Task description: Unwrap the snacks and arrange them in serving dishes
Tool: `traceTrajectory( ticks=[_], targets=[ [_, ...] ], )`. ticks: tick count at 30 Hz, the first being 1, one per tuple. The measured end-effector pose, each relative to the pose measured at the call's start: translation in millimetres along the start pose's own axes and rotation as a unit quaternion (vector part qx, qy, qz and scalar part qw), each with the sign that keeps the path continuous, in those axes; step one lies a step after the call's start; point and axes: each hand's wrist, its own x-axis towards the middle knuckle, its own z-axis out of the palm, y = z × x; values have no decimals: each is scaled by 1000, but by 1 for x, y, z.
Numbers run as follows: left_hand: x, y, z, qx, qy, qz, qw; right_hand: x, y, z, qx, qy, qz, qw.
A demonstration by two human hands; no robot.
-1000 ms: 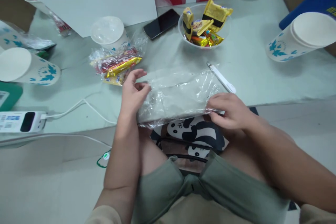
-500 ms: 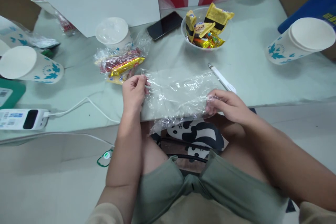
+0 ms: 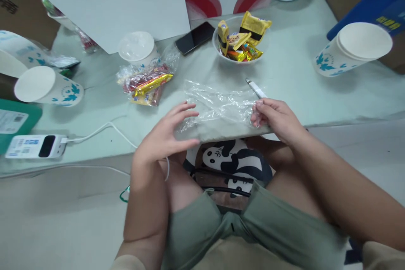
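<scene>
A clear plastic bag (image 3: 218, 103) lies crinkled at the table's front edge. My right hand (image 3: 275, 116) pinches its right end. At the bag's left end, my left hand (image 3: 169, 133) is open, fingers spread and thumb apart; whether its fingertips touch the film I cannot tell. A white utility knife (image 3: 255, 87) lies just behind my right hand, its lower part hidden by the fingers. Beyond my left hand rests a clear bag of wrapped snacks (image 3: 148, 82). A clear bowl (image 3: 228, 58) behind the plastic bag holds several yellow-wrapped snacks (image 3: 242, 40).
A black phone (image 3: 195, 38) lies left of the bowl, near a paper cup (image 3: 139, 48). Another paper cup (image 3: 50, 86) stands at the left, above a white power bank (image 3: 36, 147) with a cable. Stacked paper cups (image 3: 351, 48) are at the right. Boxes stand along the back.
My left hand has let go of the bag's left end, moved down toward me and spread its fingers. The bag has sunk onto the table edge, my right hand still holding it.
</scene>
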Motion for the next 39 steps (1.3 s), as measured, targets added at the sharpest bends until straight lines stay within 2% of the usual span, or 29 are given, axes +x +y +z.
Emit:
traceTrajectory(
  ticks=[2, 7, 10, 14, 16, 19, 21, 25, 30, 35, 39],
  targets=[
    [3, -3, 7, 12, 23, -25, 999, -2, 2, -3, -1, 19, -27, 999],
    [10, -9, 21, -107, 57, -31, 992, -9, 4, -8, 0, 61, -98, 993],
    [11, -5, 19, -107, 68, -34, 991, -11, 2, -10, 20, 93, -79, 992],
    [12, -5, 14, -115, 77, -44, 989, -13, 0, -11, -85, 110, -52, 989],
    [15, -8, 18, -191, 125, -46, 973, -13, -1, -10, -117, 123, -44, 985],
    [25, -11, 32, -344, 210, -72, 913, -14, -4, -5, -99, 165, -21, 981],
    [31, -10, 43, -383, 241, -102, 886, -14, -6, -3, -90, 190, -6, 978],
    [37, -8, 55, -323, 259, -149, 898, -17, -6, -2, -116, 215, 22, 969],
    [29, -5, 50, -213, 267, -200, 918, -22, -3, -9, -196, 245, 32, 949],
    [13, 5, 38, -92, 198, -196, 956, -15, -3, -15, -259, 259, 10, 930],
    [9, 8, 37, 8, 167, -241, 956, -10, 6, -22, -311, 252, -26, 916]
  ],
)
